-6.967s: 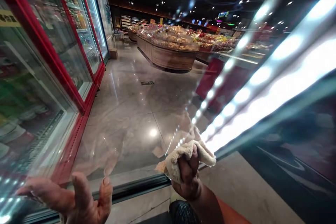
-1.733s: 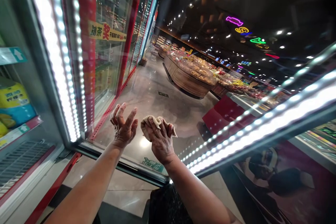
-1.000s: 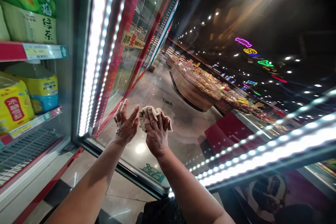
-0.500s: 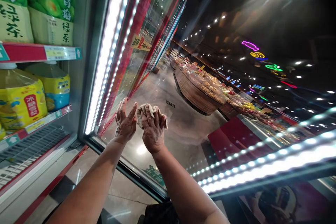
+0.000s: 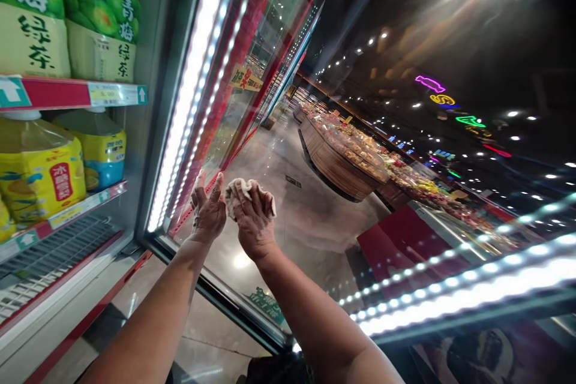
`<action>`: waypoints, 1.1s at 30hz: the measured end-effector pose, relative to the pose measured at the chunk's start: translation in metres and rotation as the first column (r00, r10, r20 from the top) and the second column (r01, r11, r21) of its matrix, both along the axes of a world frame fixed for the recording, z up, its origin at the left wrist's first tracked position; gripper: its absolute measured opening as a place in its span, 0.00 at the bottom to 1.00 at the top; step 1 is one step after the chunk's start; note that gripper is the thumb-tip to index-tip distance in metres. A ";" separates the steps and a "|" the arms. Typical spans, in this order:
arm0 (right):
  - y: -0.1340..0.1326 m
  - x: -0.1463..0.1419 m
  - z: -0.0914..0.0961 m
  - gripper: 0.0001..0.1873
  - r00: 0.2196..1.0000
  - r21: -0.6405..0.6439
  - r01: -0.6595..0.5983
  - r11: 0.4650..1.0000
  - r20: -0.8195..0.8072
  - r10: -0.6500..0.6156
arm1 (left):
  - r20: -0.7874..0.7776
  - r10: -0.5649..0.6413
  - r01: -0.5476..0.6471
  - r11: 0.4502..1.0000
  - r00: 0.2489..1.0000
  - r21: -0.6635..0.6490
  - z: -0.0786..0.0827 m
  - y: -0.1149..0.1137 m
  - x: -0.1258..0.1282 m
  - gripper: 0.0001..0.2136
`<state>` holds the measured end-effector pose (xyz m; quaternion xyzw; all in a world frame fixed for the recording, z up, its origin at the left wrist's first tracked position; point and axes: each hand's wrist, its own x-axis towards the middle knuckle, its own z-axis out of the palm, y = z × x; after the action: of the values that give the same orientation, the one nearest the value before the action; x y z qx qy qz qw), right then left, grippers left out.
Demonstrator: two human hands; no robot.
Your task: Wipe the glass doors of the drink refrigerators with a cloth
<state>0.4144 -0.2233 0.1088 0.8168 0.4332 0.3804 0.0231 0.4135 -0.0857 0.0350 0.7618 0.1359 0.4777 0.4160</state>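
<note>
Shifted left, right hand [image 5: 253,227] clutches a mostly hidden cloth [image 5: 236,190]; left hand [image 5: 207,214] splayed at glass [image 5: 315,222].

crumpled beige cloth [image 5: 240,191] pressed against glass door [image 5: 315,216].

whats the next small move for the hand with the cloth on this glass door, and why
Probably slide the right hand and its cloth a little rightward over the glass door. The fingers press the bunched cloth near the door's left edge, the open left hand sits close on that side, and most of the pane lies to the right.
</note>
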 end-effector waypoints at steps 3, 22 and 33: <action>0.000 0.002 0.001 0.29 0.997 -0.050 -0.070 0.996 0.018 0.071 | 0.005 -0.023 0.023 1.000 1.000 -0.017 0.000 0.001 0.000 0.25; 0.036 0.007 0.036 0.33 0.994 0.152 0.088 0.984 -0.082 -0.076 | 0.058 -0.012 0.010 0.999 0.998 0.036 0.017 0.065 0.017 0.27; 0.074 0.017 0.021 0.27 0.987 0.071 -0.076 0.995 -0.134 0.085 | 0.110 -0.041 0.037 0.999 0.993 0.036 0.024 0.078 0.009 0.26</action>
<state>0.4313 -0.1497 0.1296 0.8230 0.4537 0.3383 -0.0491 0.4223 -0.0074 0.0591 0.7436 0.0896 0.5133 0.4191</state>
